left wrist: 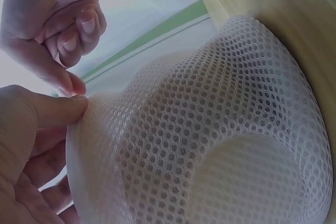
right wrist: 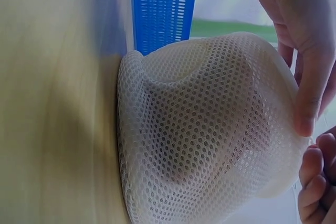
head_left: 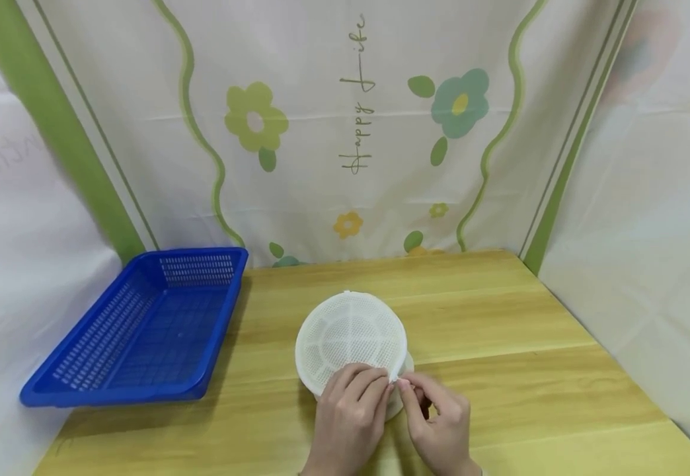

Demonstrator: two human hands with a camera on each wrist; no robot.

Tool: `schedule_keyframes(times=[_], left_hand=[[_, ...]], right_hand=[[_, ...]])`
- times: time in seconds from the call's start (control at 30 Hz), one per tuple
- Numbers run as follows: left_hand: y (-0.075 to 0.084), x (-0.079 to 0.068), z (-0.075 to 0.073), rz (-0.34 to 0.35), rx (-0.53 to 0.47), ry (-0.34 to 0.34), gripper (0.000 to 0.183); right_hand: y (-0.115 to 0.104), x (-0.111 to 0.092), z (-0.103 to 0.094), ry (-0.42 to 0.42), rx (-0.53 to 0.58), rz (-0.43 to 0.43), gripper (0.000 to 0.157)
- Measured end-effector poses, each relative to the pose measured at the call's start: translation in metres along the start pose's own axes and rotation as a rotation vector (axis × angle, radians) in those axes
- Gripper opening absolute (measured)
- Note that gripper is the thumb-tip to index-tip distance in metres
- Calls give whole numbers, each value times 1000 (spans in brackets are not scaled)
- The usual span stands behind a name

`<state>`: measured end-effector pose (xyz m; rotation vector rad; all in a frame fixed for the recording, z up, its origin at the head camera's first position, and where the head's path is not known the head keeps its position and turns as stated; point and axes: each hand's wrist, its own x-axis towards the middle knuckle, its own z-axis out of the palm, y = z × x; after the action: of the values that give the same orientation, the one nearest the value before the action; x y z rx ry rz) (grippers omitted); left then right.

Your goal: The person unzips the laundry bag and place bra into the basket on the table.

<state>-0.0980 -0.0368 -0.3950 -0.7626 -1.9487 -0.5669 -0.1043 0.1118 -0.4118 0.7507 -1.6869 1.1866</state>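
Observation:
A round white mesh laundry bag (head_left: 347, 327) stands on the wooden table, its flat lid facing up. My left hand (head_left: 349, 411) lies over the near edge of the lid, and in the left wrist view its thumb (left wrist: 63, 109) and fingers grip the rim. At the near right of that rim, my right hand (head_left: 440, 418) pinches a small piece at the edge between thumb and forefinger. The hands nearly meet there. Through the side mesh (right wrist: 194, 114) in the right wrist view, a darker area shows; its contents are indistinct.
To the left sits a blue plastic basket (head_left: 217, 330) with slotted walls. Behind the wooden table (head_left: 499, 317) hangs a white cloth (head_left: 309, 192) printed with flowers, and a plain white sheet (head_left: 648, 231) borders the right side.

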Motion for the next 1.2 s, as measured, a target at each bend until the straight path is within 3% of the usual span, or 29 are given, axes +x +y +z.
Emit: schedule_keyframes(times=[0.17,0.43,0.77,0.97,1.2], left_hand=[[1,0,2,4,1,9,22],[3,0,2,35,16,47,25],[1,1,0,44,11,20,22],[2,0,2,77,15,59,24],[1,-1,1,6,-6,18,15]], right_hand=[[-2,2,0,-14,28,-47,3],[-7,5,-2,-4,-45,-1,8],[-6,3,-1,27,-87,47,16],[-2,-2,-2,42,-110,88,21],[0,-2,0,20,-35,17,12]])
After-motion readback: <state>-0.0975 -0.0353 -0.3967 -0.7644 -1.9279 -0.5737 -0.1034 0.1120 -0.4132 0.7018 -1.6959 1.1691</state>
